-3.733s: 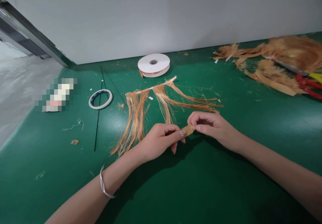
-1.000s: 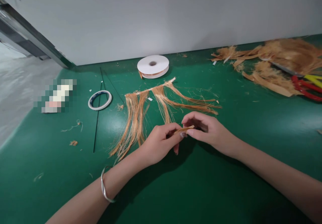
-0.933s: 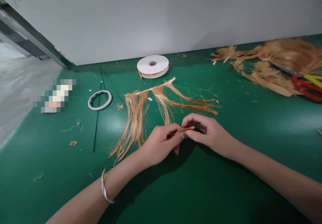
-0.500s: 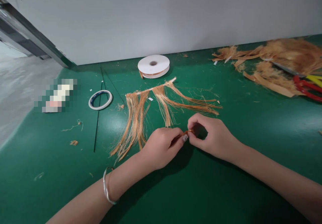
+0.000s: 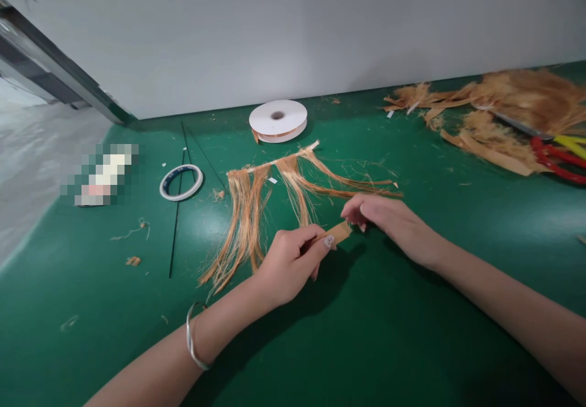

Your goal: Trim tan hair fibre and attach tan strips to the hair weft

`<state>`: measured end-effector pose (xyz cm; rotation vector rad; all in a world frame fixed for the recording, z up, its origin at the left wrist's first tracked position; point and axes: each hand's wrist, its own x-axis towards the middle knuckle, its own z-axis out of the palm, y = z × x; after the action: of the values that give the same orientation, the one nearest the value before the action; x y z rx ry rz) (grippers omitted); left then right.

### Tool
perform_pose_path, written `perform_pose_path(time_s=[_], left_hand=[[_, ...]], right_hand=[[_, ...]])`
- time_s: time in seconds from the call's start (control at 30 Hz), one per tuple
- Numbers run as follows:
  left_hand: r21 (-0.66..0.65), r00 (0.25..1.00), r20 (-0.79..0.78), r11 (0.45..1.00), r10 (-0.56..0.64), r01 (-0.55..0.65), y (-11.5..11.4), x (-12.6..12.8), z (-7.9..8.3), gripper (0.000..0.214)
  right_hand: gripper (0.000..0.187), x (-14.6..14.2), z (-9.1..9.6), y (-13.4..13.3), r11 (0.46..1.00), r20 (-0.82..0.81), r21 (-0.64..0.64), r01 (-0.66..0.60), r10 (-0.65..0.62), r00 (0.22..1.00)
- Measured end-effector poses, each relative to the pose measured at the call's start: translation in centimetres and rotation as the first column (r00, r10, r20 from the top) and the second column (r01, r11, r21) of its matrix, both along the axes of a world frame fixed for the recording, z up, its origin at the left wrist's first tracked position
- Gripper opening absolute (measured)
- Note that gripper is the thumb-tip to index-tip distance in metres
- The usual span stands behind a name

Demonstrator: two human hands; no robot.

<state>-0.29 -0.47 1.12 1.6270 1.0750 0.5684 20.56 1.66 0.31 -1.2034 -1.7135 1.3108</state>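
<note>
Closed pinch at left hand (image 5: 293,262): thumb and forefinger on one end of a short flat tan strip (image 5: 339,233), other fingers curled under, thin silver bangle (image 5: 194,346) at the wrist. Strip held just above the green desk (image 5: 366,334), near its centre, free end pointing right and slightly up toward the right hand (image 5: 389,221). At right hand: palm down, fingers loosely extended, nothing gripped; fingertips just beside the strip's free end, contact not resolvable. Directly behind both hands, flat on the desk: fringe of orange-blond fibres (image 5: 247,212) hanging from a narrow pale band, rightmost strands just behind the right knuckles. Farther back, near the wall: white flat tape reel (image 5: 278,117). To the left: small ring of tape with a blue core (image 5: 182,182), crossed by a thin black rod (image 5: 174,236). Far right: loose pile of tan fibres (image 5: 517,99), red-handled scissors (image 5: 556,162) lying against it.
</note>
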Motion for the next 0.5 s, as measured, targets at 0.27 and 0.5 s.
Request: perform_pose_path(time_s=[0.27, 0.5], left_hand=[[-0.075, 0.994, 0.082, 0.994, -0.070, 0.076, 0.2, 0.1, 0.3, 0.020], [-0.227, 0.969, 0.245, 0.970, -0.029, 0.086, 0.0, 0.3, 0.2, 0.028]], right_hand=[[0.030, -1.3, 0.4, -1.3, 0.993, 0.058, -0.060, -0.103, 0.106, 0.993], [0.029, -2.0, 0.5, -1.9, 0.990, -0.039, -0.093, -0.109, 0.106, 0.994]])
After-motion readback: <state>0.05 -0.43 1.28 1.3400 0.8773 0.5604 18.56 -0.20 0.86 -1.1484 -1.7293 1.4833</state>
